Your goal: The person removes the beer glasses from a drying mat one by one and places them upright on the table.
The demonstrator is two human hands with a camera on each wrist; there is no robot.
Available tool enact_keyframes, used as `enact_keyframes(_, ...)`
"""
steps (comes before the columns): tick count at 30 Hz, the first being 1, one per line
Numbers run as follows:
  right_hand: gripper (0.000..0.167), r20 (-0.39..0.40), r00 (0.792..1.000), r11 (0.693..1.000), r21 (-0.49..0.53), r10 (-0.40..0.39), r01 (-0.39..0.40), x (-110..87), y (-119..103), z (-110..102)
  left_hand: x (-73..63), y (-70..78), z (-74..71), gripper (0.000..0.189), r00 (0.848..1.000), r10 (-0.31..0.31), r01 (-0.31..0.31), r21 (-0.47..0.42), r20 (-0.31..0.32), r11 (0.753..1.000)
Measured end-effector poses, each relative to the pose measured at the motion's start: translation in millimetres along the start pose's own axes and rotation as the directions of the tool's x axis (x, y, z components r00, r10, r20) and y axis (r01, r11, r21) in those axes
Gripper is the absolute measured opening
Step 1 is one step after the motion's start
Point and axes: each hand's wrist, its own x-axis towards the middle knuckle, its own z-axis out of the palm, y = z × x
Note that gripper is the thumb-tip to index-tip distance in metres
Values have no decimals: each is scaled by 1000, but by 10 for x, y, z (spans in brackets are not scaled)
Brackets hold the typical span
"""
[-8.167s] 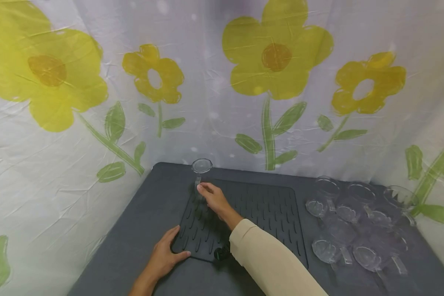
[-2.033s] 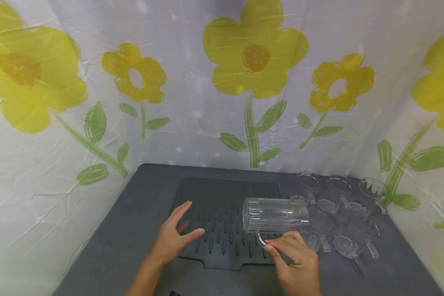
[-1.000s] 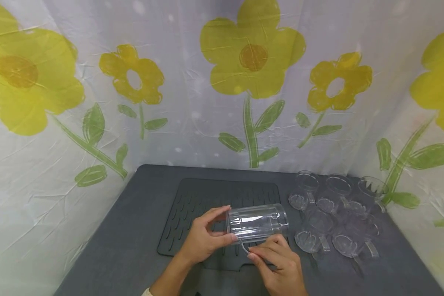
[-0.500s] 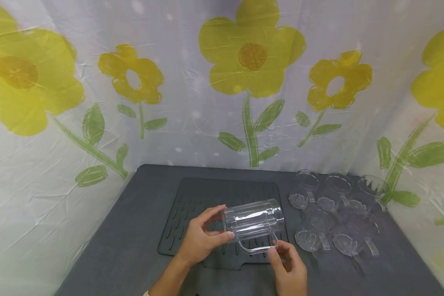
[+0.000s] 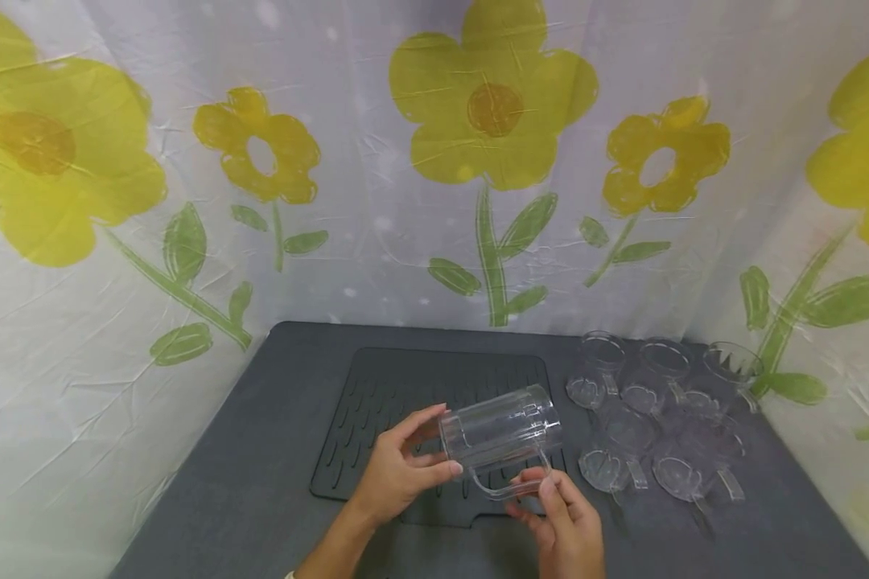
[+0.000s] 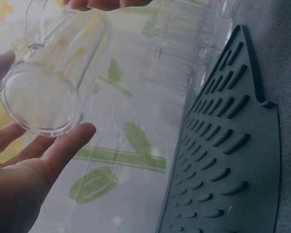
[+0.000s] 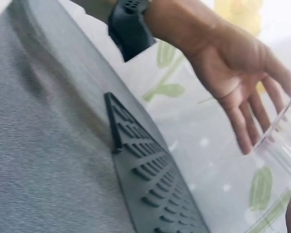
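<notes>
A clear mug (image 5: 501, 434) lies on its side in mid-air at the lower centre of the head view, above the near edge of the dark ridged mat (image 5: 405, 402). The left hand (image 5: 398, 474) cups its open end with spread fingers touching the rim, while the right hand (image 5: 561, 523) pinches the handle from below. More clear mugs (image 5: 652, 418) cluster at the right on the grey table (image 5: 246, 482)

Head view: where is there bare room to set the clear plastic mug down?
The ridged black drying mat shows bare from its far edge to the left hand, which holds the clear plastic mug with the right hand. The grey tabletop left of the mat shows bare too. Right of the mat, the cluster of clear mugs is crowded.
</notes>
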Motion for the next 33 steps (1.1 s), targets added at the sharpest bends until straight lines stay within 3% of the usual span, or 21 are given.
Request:
enact_keyframes(6,28,82,995,996,74,-54,48,42,-59,-19,-5,-21,-8,76,998,-53,53,30,26,998)
enact_keyframes(12,28,118,992,997,75,-35,26,60,-128,9,-7,-51,-9,78,995,-94,91,70,41,993)
enact_keyframes(24,26,184,983,1000,21,6,-10,37,-211,204,-15,-151,45,83,996,-82,69,236,44,969)
enact_keyframes(30,22,210,976,994,-83,-57,76,-10,-141,285,-19,-205,85,86,997,-64,52,241,41,969)
enact_keyframes(33,19,188,977,981,-144,-105,133,-26,-127,344,-14,-224,104,84,999,-32,21,245,39,969)
